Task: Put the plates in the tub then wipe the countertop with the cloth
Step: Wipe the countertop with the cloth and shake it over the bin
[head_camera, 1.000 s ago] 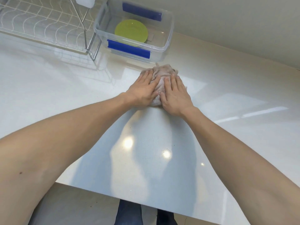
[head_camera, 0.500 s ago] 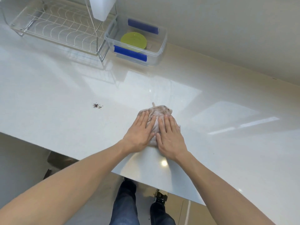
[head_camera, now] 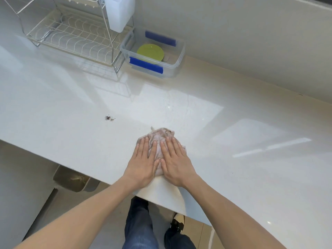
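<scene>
On countertop [head_camera: 233, 123] | hands [head_camera: 159, 164] flat, hiding most of cloth [head_camera: 161, 137]

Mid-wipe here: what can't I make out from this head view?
- Cloth: its near part is covered by the left hand and right hand.
- Plates in the tub: only a green plate shows; any beneath are hidden.
- Crumbs: too small to identify.
- Rack: cut off at the top edge.

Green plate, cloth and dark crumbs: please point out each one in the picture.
green plate [head_camera: 150, 52], head view, middle of its top face
cloth [head_camera: 160, 136], head view, bunched part ahead of the fingertips
dark crumbs [head_camera: 109, 118], head view, middle of the small pile
</scene>
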